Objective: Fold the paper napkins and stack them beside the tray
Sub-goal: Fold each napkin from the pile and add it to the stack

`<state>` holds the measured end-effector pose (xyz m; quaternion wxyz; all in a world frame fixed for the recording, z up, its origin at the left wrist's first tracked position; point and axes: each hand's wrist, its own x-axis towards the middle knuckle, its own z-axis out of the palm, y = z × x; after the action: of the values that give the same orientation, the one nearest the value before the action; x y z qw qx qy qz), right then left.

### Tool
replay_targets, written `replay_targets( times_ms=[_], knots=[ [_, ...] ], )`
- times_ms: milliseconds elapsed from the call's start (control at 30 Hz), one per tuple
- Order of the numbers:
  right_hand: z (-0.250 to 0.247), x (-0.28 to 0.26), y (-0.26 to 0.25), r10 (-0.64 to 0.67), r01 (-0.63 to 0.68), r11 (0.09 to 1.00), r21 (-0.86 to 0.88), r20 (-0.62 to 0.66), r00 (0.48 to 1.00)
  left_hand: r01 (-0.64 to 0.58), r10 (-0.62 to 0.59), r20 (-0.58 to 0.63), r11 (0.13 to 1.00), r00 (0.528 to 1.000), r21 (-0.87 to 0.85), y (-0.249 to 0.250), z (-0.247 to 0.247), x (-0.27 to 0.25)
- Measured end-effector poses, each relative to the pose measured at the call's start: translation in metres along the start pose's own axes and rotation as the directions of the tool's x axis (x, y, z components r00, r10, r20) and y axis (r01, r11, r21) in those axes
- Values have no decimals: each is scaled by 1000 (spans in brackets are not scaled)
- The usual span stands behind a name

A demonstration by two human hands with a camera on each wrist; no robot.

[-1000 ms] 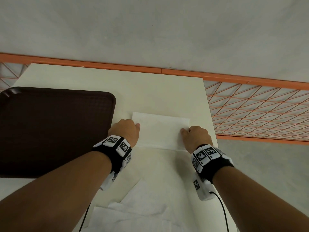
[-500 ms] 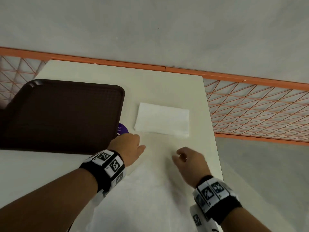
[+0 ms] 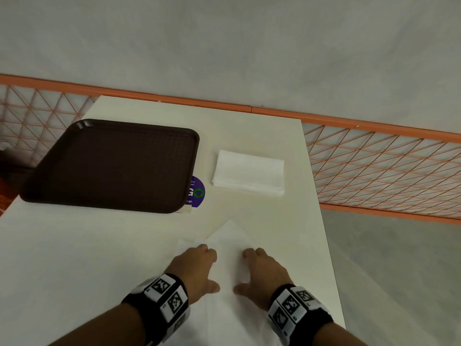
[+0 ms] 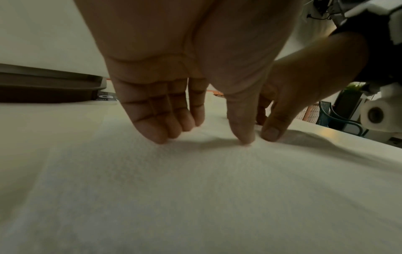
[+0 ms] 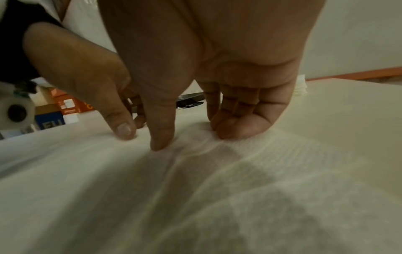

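Both hands, left (image 3: 197,267) and right (image 3: 262,273), fingers uncurled, fingertips pressing unfolded napkin (image 3: 228,248) on table (image 3: 87,245); folded stack (image 3: 248,176) beside tray (image 3: 112,166).

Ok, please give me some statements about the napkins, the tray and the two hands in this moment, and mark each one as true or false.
1. The folded napkin stack lies inside the tray. False: it lies on the table, to the right of the tray.
2. Both hands touch the unfolded napkin near the person. True: the left hand and the right hand rest their fingertips on it.
3. The tray carries a cup. False: nothing shows on the tray.
4. A purple sticker shows at the right edge of the tray. True.
5. The right hand lifts the folded napkin stack. False: no hand touches the stack.
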<state>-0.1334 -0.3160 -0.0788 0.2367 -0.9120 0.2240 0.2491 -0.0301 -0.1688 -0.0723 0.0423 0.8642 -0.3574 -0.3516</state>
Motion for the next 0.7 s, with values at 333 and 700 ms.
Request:
replay_targets(
  times_ms=[333,700],
  knots=[
    [7,2,-2,113,-105,988,109,-62,992,3,-11,-95,996,995,-84,-5,14,-6],
    [12,-1,-5,76,-77,982,170,13,997,-14,-12,-134,982,991,-187,-10,15,-10]
  ],
)
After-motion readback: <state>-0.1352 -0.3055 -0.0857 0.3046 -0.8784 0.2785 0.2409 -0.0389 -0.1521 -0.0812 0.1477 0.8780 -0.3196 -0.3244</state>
